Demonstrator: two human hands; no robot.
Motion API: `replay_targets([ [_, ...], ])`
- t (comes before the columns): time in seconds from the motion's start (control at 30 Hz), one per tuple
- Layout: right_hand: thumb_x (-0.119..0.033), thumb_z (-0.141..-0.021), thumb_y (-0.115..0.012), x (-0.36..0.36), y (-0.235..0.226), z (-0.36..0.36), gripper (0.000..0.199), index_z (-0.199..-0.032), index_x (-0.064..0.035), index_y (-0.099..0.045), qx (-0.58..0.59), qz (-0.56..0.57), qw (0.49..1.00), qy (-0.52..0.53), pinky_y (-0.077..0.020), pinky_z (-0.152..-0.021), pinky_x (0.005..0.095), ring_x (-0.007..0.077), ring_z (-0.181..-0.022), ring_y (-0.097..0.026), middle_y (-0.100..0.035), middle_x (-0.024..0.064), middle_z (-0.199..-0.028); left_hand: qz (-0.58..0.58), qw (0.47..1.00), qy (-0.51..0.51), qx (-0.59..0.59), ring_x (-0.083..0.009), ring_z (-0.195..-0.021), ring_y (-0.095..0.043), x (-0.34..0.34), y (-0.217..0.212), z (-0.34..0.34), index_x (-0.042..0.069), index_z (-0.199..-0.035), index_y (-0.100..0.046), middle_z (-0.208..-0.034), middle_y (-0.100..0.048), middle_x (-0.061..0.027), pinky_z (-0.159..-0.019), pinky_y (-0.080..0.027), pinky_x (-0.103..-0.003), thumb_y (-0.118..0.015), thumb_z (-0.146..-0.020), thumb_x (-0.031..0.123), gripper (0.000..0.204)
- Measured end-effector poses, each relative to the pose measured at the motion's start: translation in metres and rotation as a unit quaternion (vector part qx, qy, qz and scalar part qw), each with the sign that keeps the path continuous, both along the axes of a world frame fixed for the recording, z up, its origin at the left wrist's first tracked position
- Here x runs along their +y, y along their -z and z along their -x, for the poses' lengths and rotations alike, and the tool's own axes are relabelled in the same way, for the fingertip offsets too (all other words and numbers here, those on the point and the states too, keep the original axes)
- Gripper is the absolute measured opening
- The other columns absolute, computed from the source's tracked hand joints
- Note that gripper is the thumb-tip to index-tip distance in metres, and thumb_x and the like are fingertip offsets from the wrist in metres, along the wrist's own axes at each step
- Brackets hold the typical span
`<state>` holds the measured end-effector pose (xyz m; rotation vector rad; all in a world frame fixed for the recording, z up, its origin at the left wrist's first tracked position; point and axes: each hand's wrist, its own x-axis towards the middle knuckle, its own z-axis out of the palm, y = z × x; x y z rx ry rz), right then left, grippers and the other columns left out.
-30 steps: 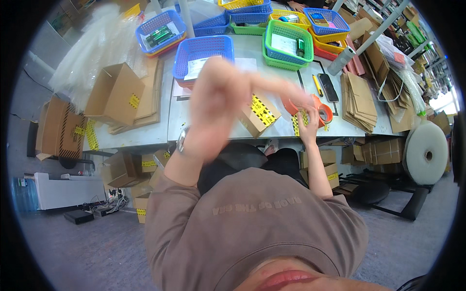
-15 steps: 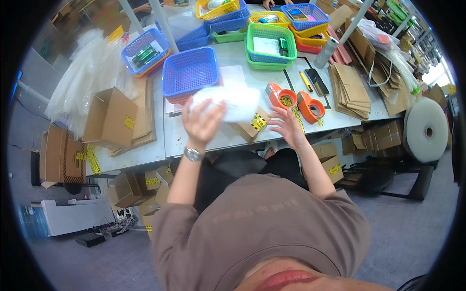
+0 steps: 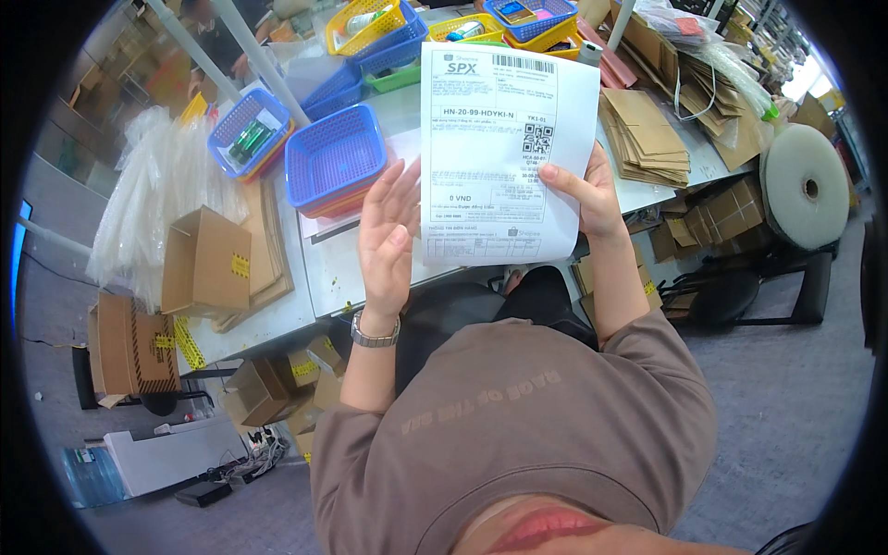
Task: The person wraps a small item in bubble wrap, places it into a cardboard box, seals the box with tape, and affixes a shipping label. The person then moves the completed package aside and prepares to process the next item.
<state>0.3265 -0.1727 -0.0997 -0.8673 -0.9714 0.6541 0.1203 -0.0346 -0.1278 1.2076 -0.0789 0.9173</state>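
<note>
A printed white shipping label sheet (image 3: 476,171) with a barcode and a square code is held up over the table. My right hand (image 3: 597,194) grips its right edge, thumb on the printed face and fingers behind. Just off the sheet's left edge, my left hand (image 3: 384,240) is open, its fingers stretched upward, with a metal-banded watch (image 3: 375,335) on the wrist. To the left of that hand stands a stack of baskets topped by a blue one (image 3: 335,157). The sheet covers the table's middle, including whatever lies behind it.
An open cardboard box (image 3: 205,264) and bubble wrap (image 3: 139,203) are at the left. Another blue basket (image 3: 248,134) holds green items. Flat cardboard pieces (image 3: 643,139) lie at right, near a large white roll (image 3: 805,188). Several coloured baskets (image 3: 398,42) line the back.
The white sheet, blurred in my left hand before, is now upright in my right hand. My left hand has let go of it. The view has shifted slightly.
</note>
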Motion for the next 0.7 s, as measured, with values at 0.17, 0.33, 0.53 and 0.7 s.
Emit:
replay_targets([
  [0.17,-0.005,-0.083,-0.068,-0.006,-0.004,0.003,0.051,-0.129,0.0009,-0.048,-0.019,-0.012,1.000,0.004,-0.0462,-0.094,0.0327,0.0182,-0.109,-0.059,-0.062,0.0126,-0.120,-0.089,0.995,-0.010,0.040,-0.0279,-0.135,-0.039,-0.020,-0.016,0.000,-0.003,-0.147,-0.021,-0.144,-0.040,-0.0245,-0.111,-0.029,-0.040,-0.056,-0.089,0.011,0.070],
  [0.33,-0.004,-0.082,-0.068,-0.007,-0.007,0.006,0.051,-0.130,0.0006,-0.048,-0.019,-0.019,1.000,0.002,-0.0455,-0.094,0.0326,0.0183,-0.110,-0.059,-0.062,0.0124,-0.120,-0.113,0.993,-0.026,0.038,-0.0271,-0.134,-0.040,-0.027,-0.022,0.006,-0.001,-0.148,-0.022,-0.143,-0.041,-0.0246,-0.110,-0.030,-0.040,-0.056,-0.089,0.009,0.069],
  [0.53,-0.006,-0.082,-0.069,-0.006,-0.005,0.008,0.052,-0.130,0.0003,-0.048,-0.006,-0.020,1.000,0.012,-0.0448,-0.095,0.0331,0.0180,-0.112,-0.058,-0.061,0.0127,-0.121,-0.137,0.989,-0.042,0.042,-0.0269,-0.133,-0.042,-0.028,-0.024,0.009,-0.001,-0.148,-0.022,-0.141,-0.043,-0.0244,-0.110,-0.031,-0.039,-0.055,-0.089,0.007,0.068],
  [0.7,-0.007,-0.082,-0.068,-0.004,-0.005,0.008,0.052,-0.129,0.0004,-0.049,-0.003,-0.016,1.000,0.007,-0.0445,-0.095,0.0332,0.0179,-0.111,-0.058,-0.061,0.0121,-0.121,-0.132,0.990,-0.038,0.041,-0.0263,-0.130,-0.046,-0.029,-0.024,0.008,0.000,-0.148,-0.019,-0.138,-0.046,-0.0243,-0.107,-0.036,-0.038,-0.055,-0.088,-0.002,0.070],
])
